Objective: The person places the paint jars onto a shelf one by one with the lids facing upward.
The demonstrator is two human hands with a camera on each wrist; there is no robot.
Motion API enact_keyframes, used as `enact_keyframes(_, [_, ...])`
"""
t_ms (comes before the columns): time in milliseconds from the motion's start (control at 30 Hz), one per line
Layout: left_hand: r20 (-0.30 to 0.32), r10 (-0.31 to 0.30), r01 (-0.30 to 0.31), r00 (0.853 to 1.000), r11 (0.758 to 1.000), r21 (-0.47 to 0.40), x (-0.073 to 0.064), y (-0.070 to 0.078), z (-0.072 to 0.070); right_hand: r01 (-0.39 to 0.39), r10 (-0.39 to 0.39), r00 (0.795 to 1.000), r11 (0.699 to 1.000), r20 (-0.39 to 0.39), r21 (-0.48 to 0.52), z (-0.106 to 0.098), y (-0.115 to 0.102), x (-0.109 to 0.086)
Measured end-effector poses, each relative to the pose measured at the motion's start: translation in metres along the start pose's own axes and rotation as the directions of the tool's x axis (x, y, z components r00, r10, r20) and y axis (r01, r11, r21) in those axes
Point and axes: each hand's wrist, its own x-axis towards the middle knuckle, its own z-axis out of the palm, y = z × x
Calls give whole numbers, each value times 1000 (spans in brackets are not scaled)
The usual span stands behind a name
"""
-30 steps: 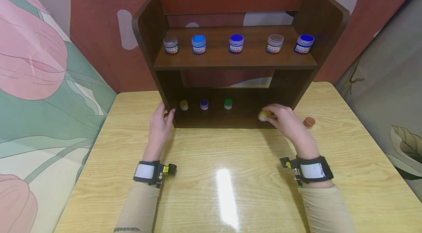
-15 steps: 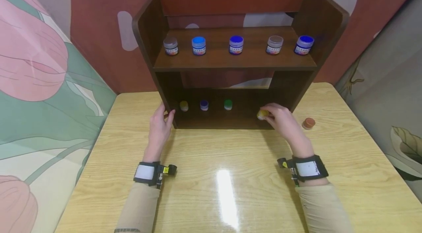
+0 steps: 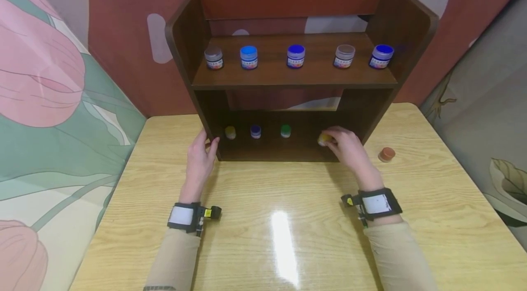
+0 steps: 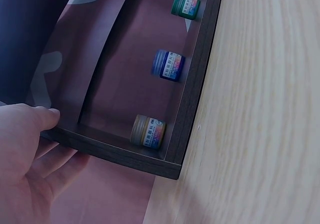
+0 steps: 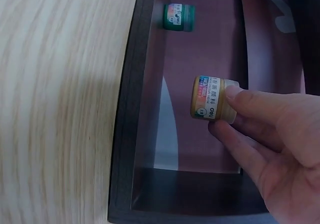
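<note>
My right hand [image 3: 347, 147] pinches a yellow-ochre paint jar [image 5: 212, 99] by its lid, between thumb and fingers. In the right wrist view the jar's base is apart from the lower board of the dark wooden shelf [image 3: 294, 84]. My left hand [image 3: 199, 153] grips the shelf's left side panel, thumb at the front edge and fingers round the outside. On the lower level stand another yellow jar [image 4: 148, 131], a dark blue jar [image 4: 168, 64] and a green jar [image 3: 286, 131], spaced in a row to the left of the held jar.
Several larger paint jars line the upper level, among them a light blue jar [image 3: 249, 57] and a dark blue one [image 3: 381, 56] by the right panel. A brown-lidded jar [image 3: 386, 154] sits on the wooden table [image 3: 247, 218], right of the shelf.
The right hand has shifted slightly left along the lower level with the yellow jar in its grip. The left hand keeps its place on the side panel.
</note>
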Motion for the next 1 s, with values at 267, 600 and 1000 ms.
enact_keyframes(267, [-1,-2,2,1000,1000,5,2,0,-1,-18,18,1000,1000,9,-18,3,0,11])
enact_keyframes(600, [-7,6,-6,1000,1000,-2,2,2,-3,-28,29,999,999,22,-38,11,4,22])
enact_keyframes(1000, [14,-8,8,1000,1000,-3,-2,0,-1,-34,34,999,999,13,-34,20,5,28])
